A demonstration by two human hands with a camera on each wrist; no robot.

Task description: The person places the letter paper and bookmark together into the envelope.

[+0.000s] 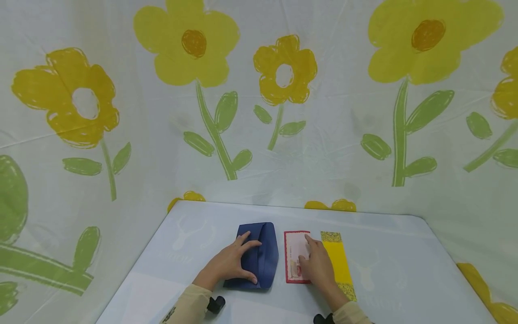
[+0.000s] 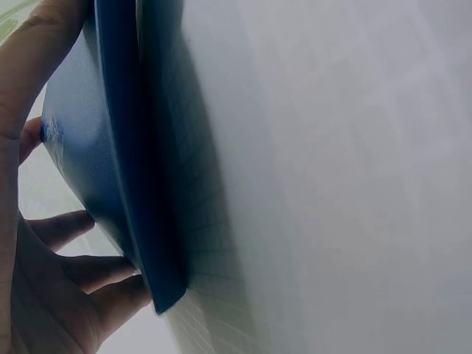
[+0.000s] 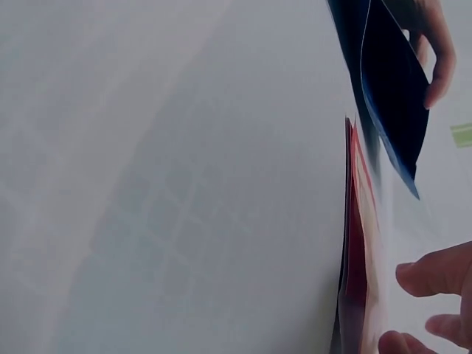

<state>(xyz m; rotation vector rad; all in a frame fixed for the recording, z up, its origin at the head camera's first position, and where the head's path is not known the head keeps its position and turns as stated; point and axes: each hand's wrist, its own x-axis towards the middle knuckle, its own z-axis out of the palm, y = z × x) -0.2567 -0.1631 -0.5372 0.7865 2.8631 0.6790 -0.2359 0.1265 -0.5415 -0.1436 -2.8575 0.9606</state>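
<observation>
A dark blue envelope [image 1: 269, 256] lies on the table with its pointed flap toward the right. My left hand [image 1: 232, 261] rests on it, thumb and fingers spread wide over its face. In the left wrist view, several fingertips touch the slanted blue paper. To the right lies a white card [image 1: 296, 245] with a red scalloped border and small printing near its lower end. Over the card's right side is my right hand [image 1: 319, 265], index finger extended and thumb apart. In the right wrist view, its fingers [image 3: 431, 274] stand off the card's surface with nothing between them.
A yellow strip [image 1: 340, 263] with patterned ends lies right of the card, partly behind the right hand. The pale table [image 1: 388, 243] ends at a curtain [image 1: 323, 171] with large yellow flowers. Black wrist devices [image 1: 216, 304] sit near both cuffs.
</observation>
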